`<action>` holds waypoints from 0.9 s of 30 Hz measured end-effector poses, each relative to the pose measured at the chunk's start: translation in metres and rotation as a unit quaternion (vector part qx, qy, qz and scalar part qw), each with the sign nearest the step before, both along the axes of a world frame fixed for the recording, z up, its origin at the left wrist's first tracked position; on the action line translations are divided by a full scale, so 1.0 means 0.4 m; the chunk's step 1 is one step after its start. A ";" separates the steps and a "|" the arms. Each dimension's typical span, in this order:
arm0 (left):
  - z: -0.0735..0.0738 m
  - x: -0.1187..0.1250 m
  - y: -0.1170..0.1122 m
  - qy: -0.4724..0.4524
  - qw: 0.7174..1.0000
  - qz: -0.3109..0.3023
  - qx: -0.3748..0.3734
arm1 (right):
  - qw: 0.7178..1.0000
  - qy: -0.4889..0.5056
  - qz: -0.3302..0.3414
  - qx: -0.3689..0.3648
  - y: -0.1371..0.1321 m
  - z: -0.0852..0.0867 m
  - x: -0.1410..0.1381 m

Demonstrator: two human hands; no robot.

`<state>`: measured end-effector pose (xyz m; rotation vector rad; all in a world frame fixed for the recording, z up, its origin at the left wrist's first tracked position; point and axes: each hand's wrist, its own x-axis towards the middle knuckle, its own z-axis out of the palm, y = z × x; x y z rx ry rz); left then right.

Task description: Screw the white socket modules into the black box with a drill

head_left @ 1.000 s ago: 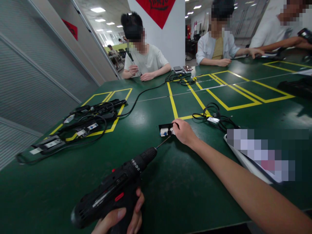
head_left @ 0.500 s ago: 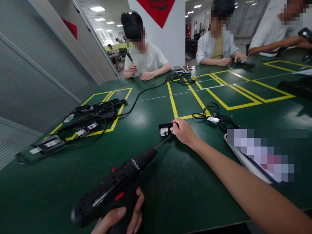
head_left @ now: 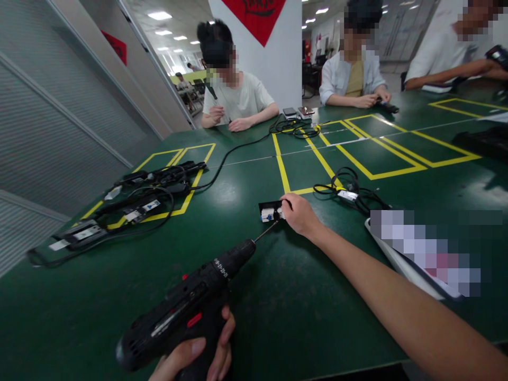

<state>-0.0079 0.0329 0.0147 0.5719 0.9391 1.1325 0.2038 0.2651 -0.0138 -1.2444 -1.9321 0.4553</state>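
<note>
A black cordless drill (head_left: 186,296) with red buttons points up and to the right across the lower left. Its grip is wrapped by my left hand (head_left: 214,344), closed. A long thin bit (head_left: 265,232) runs from the chuck, its tip at the lower edge of a small black part with a white piece and a blue spot (head_left: 269,215). My right hand (head_left: 298,214), its fingers closed, grips that part's right end against the table; the fingers cover that end. I cannot tell whether the bit tip sits in a screw.
Black cabled devices (head_left: 138,196) lie at the left within yellow tape. Coiled cable (head_left: 349,182) and a pale-edged device with a blurred screen (head_left: 420,259) lie to the right. Several people sit across the green table (head_left: 238,185), and two small boxes (head_left: 297,112) stand near them.
My hands, the drill and the small part hold almost the same position. Across the table, a co-worker's hands have shifted slightly left with a dark item.
</note>
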 end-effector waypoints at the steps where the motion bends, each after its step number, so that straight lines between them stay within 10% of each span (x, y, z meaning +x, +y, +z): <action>1: 0.000 0.001 0.000 -0.001 1.000 -0.001 0.001 | 1.000 -0.001 -0.001 -0.001 0.000 0.000 0.000; 27: -0.011 -0.005 0.003 -0.012 1.000 -0.004 0.010 | 1.000 0.003 0.001 -0.001 0.000 0.002 -0.001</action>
